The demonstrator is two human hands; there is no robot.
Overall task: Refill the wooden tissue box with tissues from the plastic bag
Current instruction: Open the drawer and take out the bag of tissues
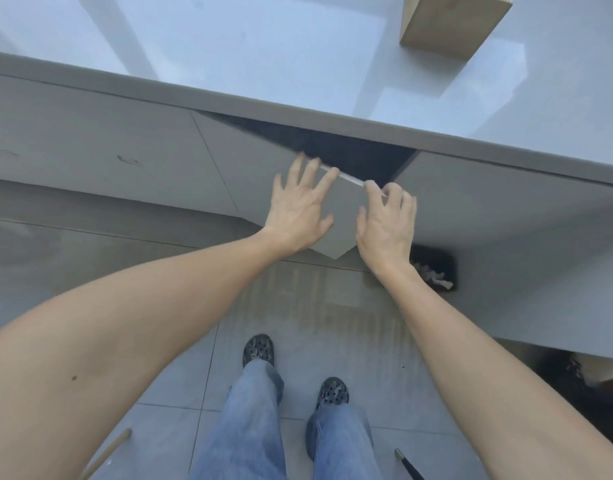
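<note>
The wooden tissue box (pixel 454 22) stands on the white counter (pixel 263 57) at the far right, partly cut off by the frame's top edge. No plastic bag shows. Below the counter a grey cabinet door (pixel 343 220) hangs ajar, with a dark gap (pixel 360 150) behind it. My left hand (pixel 299 206) lies flat on the door's face, fingers spread, fingertips at its upper edge. My right hand (pixel 388 220) has its fingers curled over the door's free edge near the corner. The cabinet's inside is too dark to make out.
More grey cabinet fronts (pixel 90 147) run left and right of the door. A dark recess (pixel 434 271) with something pale sits low behind my right wrist. Dark objects (pixel 575 389) lie at the lower right. A wooden stick (pixel 105 455) and a black rod (pixel 407 464) lean near my feet.
</note>
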